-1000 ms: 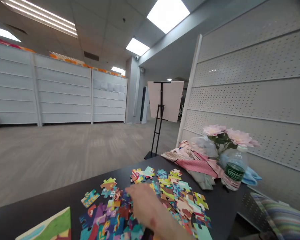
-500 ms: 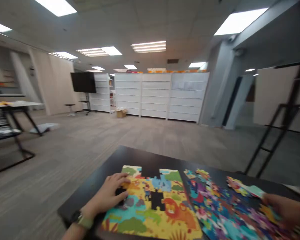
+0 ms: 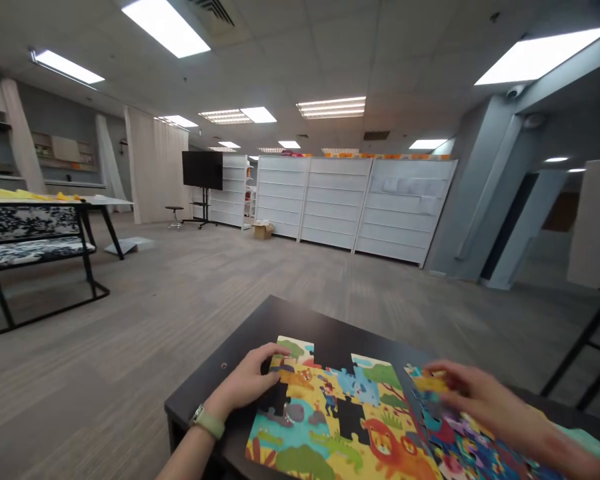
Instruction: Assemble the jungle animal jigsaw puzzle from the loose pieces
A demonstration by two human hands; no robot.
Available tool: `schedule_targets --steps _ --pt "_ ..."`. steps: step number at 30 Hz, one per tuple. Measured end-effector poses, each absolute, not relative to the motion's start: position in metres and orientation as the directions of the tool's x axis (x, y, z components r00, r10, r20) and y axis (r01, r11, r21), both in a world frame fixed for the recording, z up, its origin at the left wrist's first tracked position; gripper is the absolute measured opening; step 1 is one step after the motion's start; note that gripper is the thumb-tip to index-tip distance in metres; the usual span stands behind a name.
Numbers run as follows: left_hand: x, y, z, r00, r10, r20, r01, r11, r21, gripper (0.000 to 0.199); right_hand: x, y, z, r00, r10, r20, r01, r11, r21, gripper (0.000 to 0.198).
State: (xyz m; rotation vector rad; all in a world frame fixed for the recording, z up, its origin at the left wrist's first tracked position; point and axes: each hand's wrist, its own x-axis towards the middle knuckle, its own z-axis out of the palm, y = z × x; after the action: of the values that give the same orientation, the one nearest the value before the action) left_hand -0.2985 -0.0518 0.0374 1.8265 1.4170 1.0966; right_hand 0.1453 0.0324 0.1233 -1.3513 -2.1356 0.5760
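A partly assembled jigsaw puzzle (image 3: 330, 427) with lions, a hippo, crocodiles and an elephant lies on a black table (image 3: 300, 320). Dark gaps show at its top edge, its middle and its left side. My left hand (image 3: 253, 379) rests at the puzzle's left edge, thumb and fingers apart, fingertips touching the upper-left pieces. To the right, my right hand (image 3: 475, 393) pinches a yellowish puzzle piece (image 3: 430, 383), blurred by motion, over a heap of loose colourful pieces (image 3: 460, 443). My right forearm hides part of that heap.
Carpeted floor (image 3: 220, 273) surrounds the table. A black metal stand (image 3: 585, 353) rises at the right. At the left is another table (image 3: 105, 201) with yellow items on it. White shelving (image 3: 330, 200), a screen on a stand (image 3: 203, 171) and a cardboard box (image 3: 263, 231) are farther back.
My right hand has moved left from the far right side of the heap towards the puzzle, with a piece in its fingers. My left hand stays at the puzzle's left edge. The view has turned left.
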Motion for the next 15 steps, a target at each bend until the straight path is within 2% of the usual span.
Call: schedule_targets --steps 1,4,5,8,11,15 --pt "-0.294 -0.055 0.040 0.093 0.961 0.262 0.476 -0.274 0.835 0.044 0.113 0.029 0.114 -0.449 0.883 0.139 0.598 0.413 -0.687 0.026" --pt "-0.278 -0.065 0.045 0.115 0.963 0.244 0.444 -0.269 0.855 0.043 0.012 0.008 0.081 -0.595 0.800 0.079 0.358 0.351 -0.865 0.033" --pt "-0.275 -0.068 0.047 0.131 0.965 0.227 0.437 -0.262 0.861 0.045 -0.017 0.001 0.071 -0.619 0.780 0.091 0.297 0.340 -0.892 0.034" --pt "-0.274 -0.074 0.050 0.145 0.972 0.183 0.450 -0.230 0.863 0.046 -0.070 -0.011 0.055 -0.651 0.753 0.102 0.259 0.346 -0.902 0.034" --pt "-0.287 -0.075 0.051 0.111 0.980 0.164 0.519 -0.198 0.832 0.045 -0.069 -0.012 0.060 -0.644 0.741 0.191 0.272 0.455 -0.848 0.037" --pt "-0.306 -0.076 0.049 0.064 0.988 0.139 0.621 -0.148 0.770 0.046 -0.008 -0.004 0.069 -0.649 0.711 0.270 0.460 0.650 -0.605 0.035"
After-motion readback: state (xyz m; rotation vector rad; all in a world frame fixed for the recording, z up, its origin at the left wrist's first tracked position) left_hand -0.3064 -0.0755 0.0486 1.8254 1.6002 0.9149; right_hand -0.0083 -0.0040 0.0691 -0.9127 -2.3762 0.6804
